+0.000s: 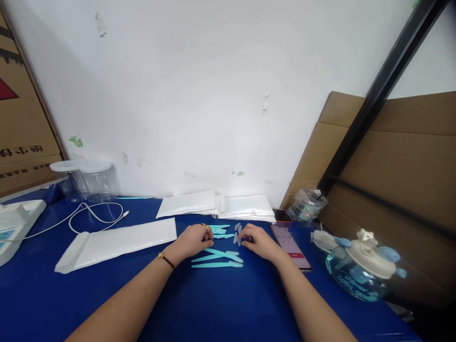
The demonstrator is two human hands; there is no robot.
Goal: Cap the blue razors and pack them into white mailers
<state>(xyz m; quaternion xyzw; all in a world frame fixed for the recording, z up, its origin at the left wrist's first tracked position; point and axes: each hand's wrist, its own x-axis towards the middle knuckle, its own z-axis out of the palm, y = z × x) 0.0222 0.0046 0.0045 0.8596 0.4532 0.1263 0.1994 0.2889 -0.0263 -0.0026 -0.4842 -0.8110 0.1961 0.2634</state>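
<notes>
My left hand (195, 240) is closed at the left side of a small pile of turquoise eyebrow razors (219, 230). One turquoise razor (224, 236) sticks out to the right from its fingers. Opposite it, my right hand (257, 240) curls its thumb and fingertips at several small translucent blade covers (238, 229), pinching at one of them. In front of both hands, a few more turquoise razors (217, 264) lie loose on the blue table (221, 304), two of them crossing. The grip of each hand is partly hidden by its fingers.
White padded envelopes (245, 206) lie along the wall, with a longer one (121, 242) at left. A white cable (103, 221) and lidded clear containers (96, 180) are farther left. At right are a phone (294, 249), a wrapped cup (308, 205) and a clear drinking bottle (356, 273).
</notes>
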